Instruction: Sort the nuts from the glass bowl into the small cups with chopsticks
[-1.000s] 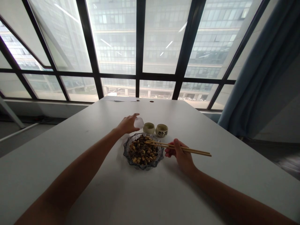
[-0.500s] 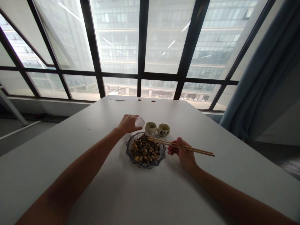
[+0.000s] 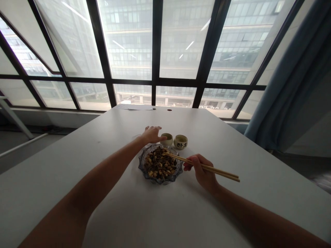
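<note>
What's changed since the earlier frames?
The left hand has let go of the clear vessel, now faintly visible left of its wrist, and moved right; its thumb is at the left cup. The right hand still holds the chopsticks over the dish; dish, left cup and right cup stayed put.

Blue curtain [image 3: 284, 82] beside black-framed windows [image 3: 131, 48]; building [image 3: 238, 44] outside; papers [image 3: 136, 107] at far table [image 3: 160, 210] end.

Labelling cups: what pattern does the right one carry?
Black characters on a pale yellowish cup; best in the head view.

Left hand [image 3: 153, 134] perhaps against left cup [image 3: 169, 140]
</note>
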`<action>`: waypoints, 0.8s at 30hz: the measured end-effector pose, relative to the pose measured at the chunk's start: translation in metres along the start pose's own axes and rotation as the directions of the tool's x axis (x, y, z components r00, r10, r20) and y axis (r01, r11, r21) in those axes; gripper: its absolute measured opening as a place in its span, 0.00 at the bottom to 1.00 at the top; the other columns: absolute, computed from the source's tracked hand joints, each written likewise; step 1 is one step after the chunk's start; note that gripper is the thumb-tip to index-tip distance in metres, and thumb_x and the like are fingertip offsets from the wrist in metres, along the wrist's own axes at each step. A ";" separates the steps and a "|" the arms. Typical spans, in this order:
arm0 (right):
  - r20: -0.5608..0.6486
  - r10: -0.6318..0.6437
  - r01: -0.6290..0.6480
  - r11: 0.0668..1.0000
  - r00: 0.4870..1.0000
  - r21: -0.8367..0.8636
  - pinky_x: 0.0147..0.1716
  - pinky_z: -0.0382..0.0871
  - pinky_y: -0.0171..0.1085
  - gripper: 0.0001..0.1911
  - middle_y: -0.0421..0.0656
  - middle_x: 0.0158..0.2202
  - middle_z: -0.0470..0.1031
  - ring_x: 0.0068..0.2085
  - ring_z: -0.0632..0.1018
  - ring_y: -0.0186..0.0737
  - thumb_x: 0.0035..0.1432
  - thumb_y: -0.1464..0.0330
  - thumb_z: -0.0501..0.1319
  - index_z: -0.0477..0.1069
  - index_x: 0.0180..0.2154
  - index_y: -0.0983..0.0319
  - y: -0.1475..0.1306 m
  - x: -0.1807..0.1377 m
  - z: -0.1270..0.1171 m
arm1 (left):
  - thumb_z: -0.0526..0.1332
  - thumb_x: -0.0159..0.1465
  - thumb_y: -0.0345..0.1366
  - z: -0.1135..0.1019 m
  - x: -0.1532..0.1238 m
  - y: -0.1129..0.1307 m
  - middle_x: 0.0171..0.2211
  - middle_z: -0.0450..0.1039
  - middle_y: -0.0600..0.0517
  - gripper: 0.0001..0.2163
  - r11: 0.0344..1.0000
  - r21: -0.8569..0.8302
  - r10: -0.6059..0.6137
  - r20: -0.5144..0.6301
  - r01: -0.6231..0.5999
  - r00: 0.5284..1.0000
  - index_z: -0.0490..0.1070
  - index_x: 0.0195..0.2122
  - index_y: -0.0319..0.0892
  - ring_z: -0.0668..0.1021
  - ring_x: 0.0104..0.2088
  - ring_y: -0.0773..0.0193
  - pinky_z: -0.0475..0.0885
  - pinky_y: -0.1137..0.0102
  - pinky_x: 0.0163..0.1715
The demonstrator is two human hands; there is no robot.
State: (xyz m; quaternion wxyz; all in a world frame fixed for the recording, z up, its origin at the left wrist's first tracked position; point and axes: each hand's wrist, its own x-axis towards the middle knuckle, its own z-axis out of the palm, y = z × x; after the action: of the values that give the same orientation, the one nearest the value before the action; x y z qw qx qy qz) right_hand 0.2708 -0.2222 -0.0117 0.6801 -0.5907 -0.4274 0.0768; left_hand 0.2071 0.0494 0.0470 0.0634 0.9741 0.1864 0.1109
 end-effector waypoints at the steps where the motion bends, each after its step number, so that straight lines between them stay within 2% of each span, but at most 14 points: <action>1: 0.021 -0.026 0.027 0.999 0.999 -0.032 0.24 0.74 0.37 0.24 0.44 0.23 0.79 0.23 0.79 0.39 0.60 0.46 0.60 0.76 0.28 0.60 -0.002 -0.002 0.000 | 0.60 0.59 0.60 0.001 0.002 0.007 0.61 0.68 0.36 0.39 1.000 0.004 0.007 0.043 -0.007 0.999 0.60 0.64 0.39 0.69 0.62 0.44 0.57 0.52 0.62; 5: 0.101 -0.087 0.097 0.990 0.991 -0.102 0.25 0.75 0.38 0.22 0.44 0.23 0.79 0.23 0.79 0.40 0.62 0.48 0.59 0.76 0.28 0.58 -0.007 -0.006 -0.002 | 0.63 0.54 0.61 0.001 0.009 0.026 0.60 0.70 0.35 0.42 0.999 0.029 -0.026 0.191 0.021 0.981 0.61 0.64 0.40 0.72 0.59 0.42 0.61 0.51 0.59; 8: 0.114 -0.086 0.099 0.989 0.990 -0.112 0.26 0.75 0.38 0.21 0.44 0.24 0.80 0.24 0.79 0.40 0.63 0.49 0.59 0.77 0.29 0.58 -0.004 -0.007 -0.003 | 0.65 0.52 0.59 -0.001 0.012 0.033 0.56 0.73 0.38 0.38 0.998 0.057 -0.034 0.210 0.022 0.977 0.66 0.60 0.43 0.74 0.56 0.41 0.63 0.52 0.57; 11: 0.109 -0.069 0.081 0.991 0.992 -0.111 0.27 0.74 0.38 0.21 0.44 0.24 0.80 0.24 0.79 0.40 0.62 0.49 0.60 0.77 0.29 0.58 0.001 -0.006 -0.004 | 0.67 0.51 0.56 0.000 0.013 0.034 0.53 0.76 0.43 0.34 0.997 0.071 0.005 0.144 -0.015 0.990 0.69 0.57 0.47 0.75 0.54 0.43 0.63 0.54 0.56; 13: 0.094 -0.054 0.063 0.994 0.994 -0.094 0.27 0.74 0.38 0.21 0.44 0.24 0.80 0.25 0.79 0.40 0.61 0.49 0.61 0.76 0.29 0.58 0.001 -0.005 -0.003 | 0.69 0.50 0.51 0.001 0.012 0.034 0.53 0.75 0.43 0.34 0.989 0.101 0.103 0.066 -0.110 0.992 0.69 0.57 0.46 0.74 0.54 0.44 0.62 0.54 0.58; 16: 0.060 -0.039 0.043 0.997 0.997 -0.065 0.26 0.74 0.38 0.22 0.43 0.24 0.79 0.24 0.78 0.40 0.61 0.48 0.60 0.76 0.29 0.59 0.000 -0.004 -0.002 | 0.69 0.52 0.40 0.001 0.011 0.032 0.56 0.72 0.41 0.32 0.949 0.175 0.279 -0.076 -0.263 0.957 0.67 0.59 0.42 0.71 0.56 0.45 0.58 0.53 0.59; 19: 0.047 -0.045 0.048 0.997 0.998 -0.065 0.25 0.73 0.37 0.23 0.43 0.23 0.79 0.23 0.78 0.39 0.63 0.48 0.58 0.75 0.29 0.59 -0.003 -0.003 0.000 | 0.66 0.54 0.35 -0.003 0.008 0.031 0.58 0.70 0.41 0.30 0.912 0.218 0.383 -0.147 -0.347 0.912 0.66 0.59 0.41 0.69 0.58 0.46 0.55 0.54 0.60; 21: 0.048 -0.043 0.046 0.997 0.998 -0.066 0.25 0.73 0.37 0.23 0.43 0.23 0.78 0.23 0.78 0.38 0.63 0.48 0.58 0.74 0.28 0.59 -0.003 -0.003 0.001 | 0.66 0.54 0.36 -0.004 0.007 0.031 0.58 0.70 0.41 0.29 0.910 0.219 0.389 -0.151 -0.353 0.909 0.65 0.59 0.40 0.69 0.58 0.46 0.54 0.55 0.60; 24: 0.045 -0.024 0.026 0.999 0.999 -0.047 0.25 0.74 0.37 0.23 0.43 0.23 0.78 0.23 0.78 0.38 0.63 0.47 0.58 0.74 0.29 0.59 -0.002 -0.003 0.001 | 0.68 0.53 0.45 -0.004 0.007 0.034 0.55 0.73 0.40 0.31 0.951 0.163 0.283 -0.131 -0.261 0.950 0.67 0.57 0.40 0.73 0.55 0.46 0.55 0.55 0.60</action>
State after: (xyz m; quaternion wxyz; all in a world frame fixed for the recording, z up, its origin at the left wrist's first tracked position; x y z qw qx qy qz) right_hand 0.2675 -0.2237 -0.0117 0.6572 -0.5993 -0.4515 0.0711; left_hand 0.2244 0.0215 0.0576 -0.0375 0.9812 0.0617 0.1790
